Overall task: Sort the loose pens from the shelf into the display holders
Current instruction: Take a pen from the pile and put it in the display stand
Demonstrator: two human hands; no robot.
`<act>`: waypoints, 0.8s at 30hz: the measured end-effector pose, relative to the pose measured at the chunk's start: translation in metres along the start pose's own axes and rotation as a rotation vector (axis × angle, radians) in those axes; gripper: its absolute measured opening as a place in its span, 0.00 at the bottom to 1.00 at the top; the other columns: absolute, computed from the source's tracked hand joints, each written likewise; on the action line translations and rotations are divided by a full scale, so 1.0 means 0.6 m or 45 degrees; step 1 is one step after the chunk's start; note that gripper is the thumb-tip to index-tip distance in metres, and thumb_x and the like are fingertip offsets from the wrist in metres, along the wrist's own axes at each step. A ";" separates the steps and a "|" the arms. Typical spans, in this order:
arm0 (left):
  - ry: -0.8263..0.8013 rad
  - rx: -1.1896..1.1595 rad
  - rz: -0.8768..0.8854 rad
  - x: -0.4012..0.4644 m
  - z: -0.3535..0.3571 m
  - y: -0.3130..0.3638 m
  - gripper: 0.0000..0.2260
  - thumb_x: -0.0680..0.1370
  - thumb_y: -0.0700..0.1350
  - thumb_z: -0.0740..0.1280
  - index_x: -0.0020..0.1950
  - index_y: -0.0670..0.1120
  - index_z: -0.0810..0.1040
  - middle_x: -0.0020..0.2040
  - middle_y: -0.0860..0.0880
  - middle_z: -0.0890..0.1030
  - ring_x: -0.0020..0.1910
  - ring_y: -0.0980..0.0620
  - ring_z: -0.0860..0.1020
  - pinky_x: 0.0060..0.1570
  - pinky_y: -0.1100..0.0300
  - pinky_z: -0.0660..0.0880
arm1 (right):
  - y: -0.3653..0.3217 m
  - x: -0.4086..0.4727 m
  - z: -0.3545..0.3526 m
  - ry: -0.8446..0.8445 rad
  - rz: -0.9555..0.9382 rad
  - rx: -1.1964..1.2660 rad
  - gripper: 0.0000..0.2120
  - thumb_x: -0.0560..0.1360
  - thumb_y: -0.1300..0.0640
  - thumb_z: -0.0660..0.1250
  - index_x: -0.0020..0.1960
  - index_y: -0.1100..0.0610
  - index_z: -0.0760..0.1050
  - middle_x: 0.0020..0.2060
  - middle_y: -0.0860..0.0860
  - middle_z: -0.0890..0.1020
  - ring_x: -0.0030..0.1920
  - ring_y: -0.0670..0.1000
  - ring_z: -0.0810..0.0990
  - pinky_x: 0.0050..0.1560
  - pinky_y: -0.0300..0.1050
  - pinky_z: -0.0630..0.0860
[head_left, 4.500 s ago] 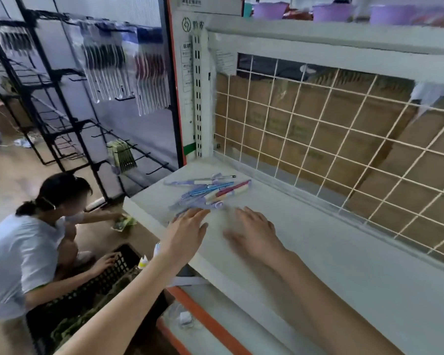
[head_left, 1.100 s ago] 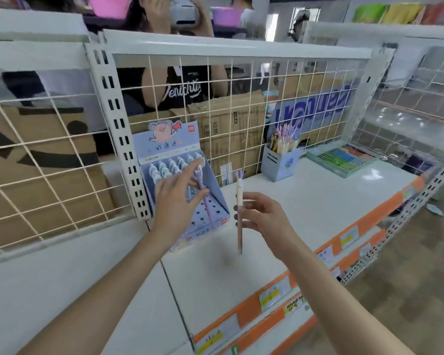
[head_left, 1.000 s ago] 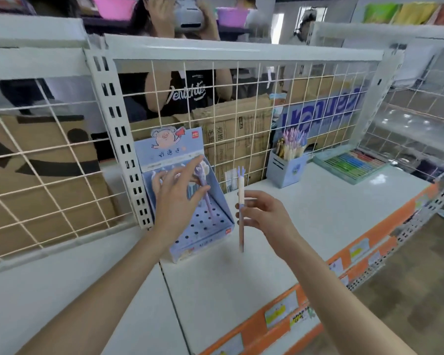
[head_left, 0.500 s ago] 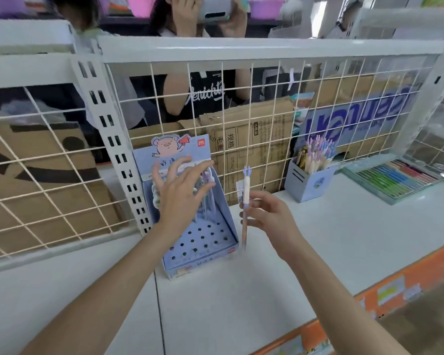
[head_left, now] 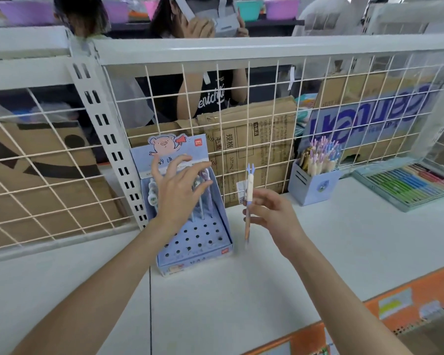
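Note:
A blue cardboard display holder (head_left: 195,239) with a pig picture and rows of round holes stands on the white shelf (head_left: 241,290) against the wire grid. Several pens stand in its back rows. My left hand (head_left: 178,196) hovers in front of those pens with fingers spread and holds nothing. My right hand (head_left: 269,216) pinches one pen (head_left: 249,190) upright, its blue forked top up, just right of the holder. A second blue holder (head_left: 312,187), full of pens, stands farther right.
A flat tray of coloured pens (head_left: 408,185) lies at the far right. The white wire grid (head_left: 267,119) backs the shelf, with cardboard boxes and people behind it. An orange price strip (head_left: 395,301) runs along the shelf's front edge.
My left hand has let go of a pen in the holder and opened its fingers. My right hand keeps its pen upright. The view has moved closer and left.

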State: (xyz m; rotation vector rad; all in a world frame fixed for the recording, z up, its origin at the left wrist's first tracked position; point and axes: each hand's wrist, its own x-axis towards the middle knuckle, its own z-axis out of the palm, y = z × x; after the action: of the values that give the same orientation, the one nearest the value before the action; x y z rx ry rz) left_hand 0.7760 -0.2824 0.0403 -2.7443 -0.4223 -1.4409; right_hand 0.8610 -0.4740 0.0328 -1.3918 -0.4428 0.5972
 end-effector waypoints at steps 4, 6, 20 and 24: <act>0.032 0.008 0.001 0.000 -0.003 0.005 0.14 0.72 0.53 0.66 0.54 0.49 0.81 0.43 0.50 0.82 0.57 0.53 0.71 0.66 0.45 0.47 | 0.004 0.002 0.001 -0.008 -0.005 0.004 0.14 0.73 0.69 0.66 0.59 0.64 0.74 0.46 0.61 0.78 0.41 0.53 0.80 0.47 0.50 0.81; 0.024 0.003 0.004 0.000 -0.003 0.005 0.14 0.72 0.53 0.66 0.54 0.49 0.80 0.42 0.50 0.82 0.57 0.53 0.71 0.67 0.47 0.46 | 0.005 0.001 0.000 -0.007 0.000 0.008 0.14 0.73 0.69 0.66 0.59 0.64 0.74 0.45 0.60 0.78 0.40 0.53 0.80 0.47 0.51 0.81; -0.130 -0.010 0.067 -0.008 0.004 0.006 0.14 0.68 0.46 0.76 0.53 0.52 0.82 0.42 0.53 0.83 0.62 0.53 0.68 0.67 0.39 0.44 | -0.006 -0.001 -0.007 -0.015 -0.037 0.004 0.13 0.73 0.70 0.65 0.54 0.58 0.77 0.44 0.60 0.78 0.42 0.55 0.80 0.49 0.53 0.80; -0.144 -0.035 0.029 -0.012 0.005 0.006 0.10 0.68 0.47 0.75 0.49 0.52 0.84 0.49 0.52 0.81 0.63 0.51 0.67 0.65 0.35 0.48 | -0.007 -0.001 -0.015 -0.009 -0.045 0.007 0.13 0.73 0.71 0.65 0.52 0.56 0.77 0.45 0.61 0.78 0.41 0.55 0.80 0.49 0.52 0.80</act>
State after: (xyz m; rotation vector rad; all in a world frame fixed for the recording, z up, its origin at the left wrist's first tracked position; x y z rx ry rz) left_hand 0.7753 -0.2872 0.0330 -2.8522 -0.3754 -1.3004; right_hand 0.8664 -0.4815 0.0358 -1.3748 -0.4701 0.5739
